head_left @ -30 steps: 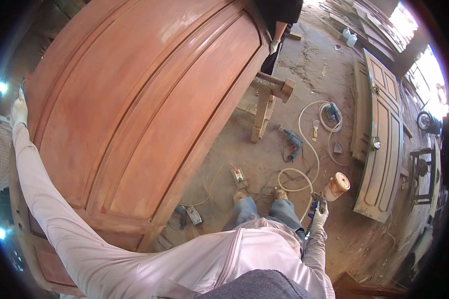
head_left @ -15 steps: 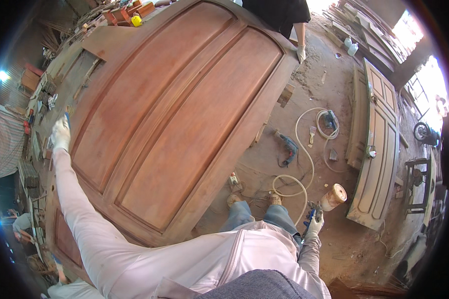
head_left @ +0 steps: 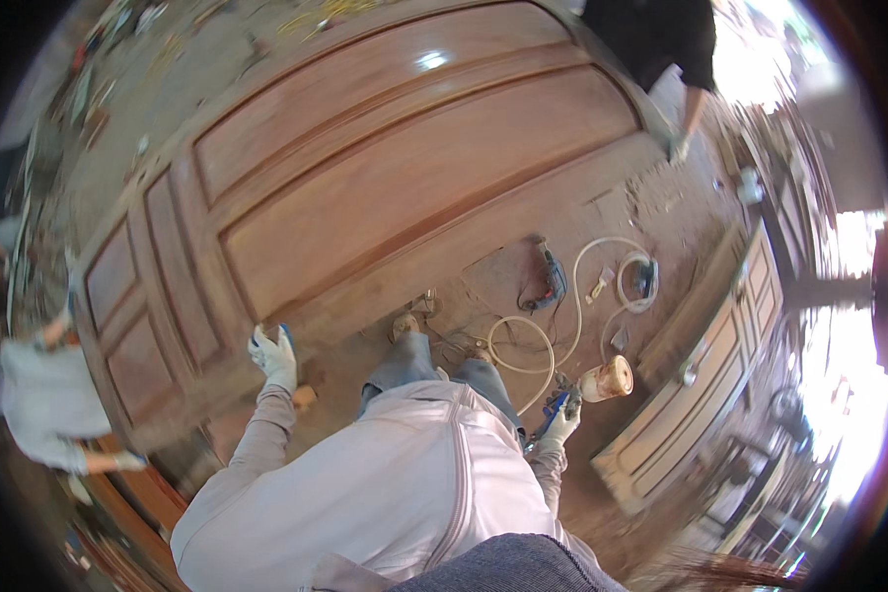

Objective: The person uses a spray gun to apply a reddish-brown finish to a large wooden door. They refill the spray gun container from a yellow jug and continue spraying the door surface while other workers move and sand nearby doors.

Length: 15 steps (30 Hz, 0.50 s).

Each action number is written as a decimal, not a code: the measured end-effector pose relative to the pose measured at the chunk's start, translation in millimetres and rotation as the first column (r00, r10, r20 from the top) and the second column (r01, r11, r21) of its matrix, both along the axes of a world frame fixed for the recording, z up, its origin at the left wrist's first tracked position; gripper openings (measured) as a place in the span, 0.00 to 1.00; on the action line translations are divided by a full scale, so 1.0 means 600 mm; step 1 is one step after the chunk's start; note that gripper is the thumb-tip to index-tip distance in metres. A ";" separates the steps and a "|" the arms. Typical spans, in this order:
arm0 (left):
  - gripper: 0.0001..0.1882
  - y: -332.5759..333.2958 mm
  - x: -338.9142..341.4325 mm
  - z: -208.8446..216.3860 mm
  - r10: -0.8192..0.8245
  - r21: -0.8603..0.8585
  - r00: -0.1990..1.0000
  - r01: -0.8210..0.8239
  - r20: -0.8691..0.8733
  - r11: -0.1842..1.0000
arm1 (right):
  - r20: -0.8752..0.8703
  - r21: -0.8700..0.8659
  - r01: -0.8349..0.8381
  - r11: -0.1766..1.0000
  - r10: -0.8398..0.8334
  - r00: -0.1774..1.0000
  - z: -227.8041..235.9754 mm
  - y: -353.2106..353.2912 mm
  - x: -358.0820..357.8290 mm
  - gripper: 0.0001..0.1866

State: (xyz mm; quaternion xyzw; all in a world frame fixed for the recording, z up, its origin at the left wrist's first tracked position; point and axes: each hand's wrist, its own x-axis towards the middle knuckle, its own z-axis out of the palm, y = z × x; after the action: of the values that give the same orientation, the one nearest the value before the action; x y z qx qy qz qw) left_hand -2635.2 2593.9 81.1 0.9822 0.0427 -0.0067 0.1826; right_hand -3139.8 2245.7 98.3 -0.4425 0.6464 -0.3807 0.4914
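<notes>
My right hand (head_left: 562,420), in a white glove with a blue palm, is wrapped round a spray gun (head_left: 568,397) low at my right side. The gun's stained whitish cup (head_left: 608,378) points to the right, and a pale hose runs from it. My left hand (head_left: 273,359), gloved alike, is raised at the near edge of a large brown panelled wooden door (head_left: 365,237). Its fingers point up and look apart, with nothing visible in them. Whether they touch the door I cannot tell, as the picture is slightly blurred.
A person in black (head_left: 651,44) stands at the door's far right corner, a gloved hand at it. Another person (head_left: 54,400) is at its left end. A power drill (head_left: 548,281) and a coiled hose (head_left: 523,345) lie on the floor. A second door (head_left: 696,375) lies right.
My left hand has come from the door's left side to its near edge, arm drawn in. My view has turned, so the door lies more crosswise. The spray gun stays in my right hand.
</notes>
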 end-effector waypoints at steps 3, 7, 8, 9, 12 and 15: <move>0.33 0.005 -0.139 0.004 0.204 -0.036 0.960 -0.214 -0.191 0.976 | -0.112 -0.126 -0.179 0.976 0.165 0.980 0.034 -0.050 0.033 0.18; 0.26 -0.038 -0.244 0.007 -0.048 -0.099 0.998 0.044 -0.041 0.994 | 0.039 -0.045 -0.362 0.931 0.364 0.931 0.084 -0.126 0.063 0.20; 0.23 -0.078 -0.252 0.021 -0.153 -0.124 0.987 0.146 -0.047 0.981 | 0.071 -0.060 -0.385 0.921 0.389 0.919 0.126 -0.136 0.095 0.20; 0.20 -0.118 -0.257 0.035 -0.250 -0.151 0.967 0.240 -0.048 0.959 | 0.106 -0.075 -0.413 0.908 0.419 0.902 0.158 -0.148 0.125 0.20; 0.13 -0.224 -0.280 0.032 -0.402 -0.507 0.896 0.262 -0.189 0.821 | 0.122 -0.062 -0.613 0.788 0.615 0.779 0.175 -0.217 0.151 0.19; 0.14 -0.320 -0.327 0.027 -0.576 -0.611 0.800 0.374 -0.168 0.698 | 0.058 -0.053 -0.761 0.646 0.763 0.644 0.168 -0.265 0.165 0.18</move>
State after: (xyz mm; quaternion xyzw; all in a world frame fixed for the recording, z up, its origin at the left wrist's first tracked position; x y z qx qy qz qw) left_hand -2831.2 2402.2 97.4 0.8460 -0.1890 -0.2389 0.4375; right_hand -3040.8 2086.5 199.3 -0.6643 0.3768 -0.1631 0.6246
